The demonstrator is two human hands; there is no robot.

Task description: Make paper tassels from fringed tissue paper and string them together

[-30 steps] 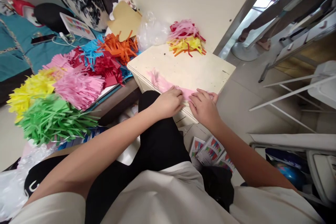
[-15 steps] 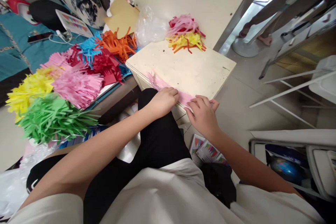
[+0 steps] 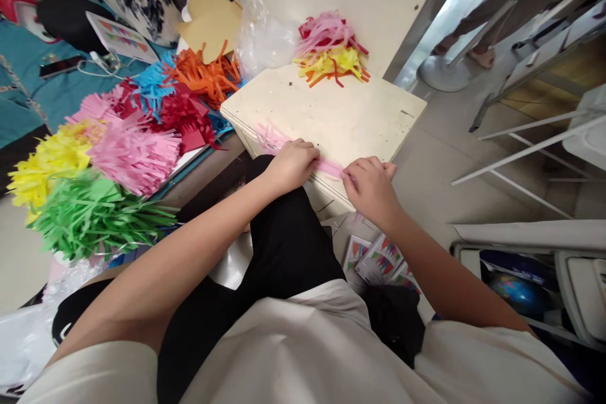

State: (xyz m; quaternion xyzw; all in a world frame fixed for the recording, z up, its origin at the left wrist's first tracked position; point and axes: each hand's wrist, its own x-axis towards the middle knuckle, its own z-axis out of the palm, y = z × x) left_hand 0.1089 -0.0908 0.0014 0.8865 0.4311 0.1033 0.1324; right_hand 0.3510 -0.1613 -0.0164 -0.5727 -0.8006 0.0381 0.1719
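A strip of pink fringed tissue paper (image 3: 329, 168) stretches along the near edge of the cream tabletop (image 3: 350, 117). My left hand (image 3: 294, 164) is closed on its middle, and loose pink fringe trails out to the left of that hand. At the strip's right end my right hand (image 3: 372, 188) pinches the paper with bent fingers. Between the two hands the paper looks narrow and rolled or folded; which of these I cannot tell. A little pink shows below my right hand, past the table edge.
Pink, red and yellow fringed paper (image 3: 331, 47) lies at the table's back, beside a clear plastic bag (image 3: 265, 38). Green fringe (image 3: 101, 214), pink fringe (image 3: 135, 154) and orange fringe (image 3: 203, 76) are heaped at left. Printed packets (image 3: 379, 259) lie on the floor. Another person's foot (image 3: 483, 57) shows upper right.
Between my hands the pink paper has become narrower. My right hand has closed more tightly and shifted slightly up; the view has moved a little.
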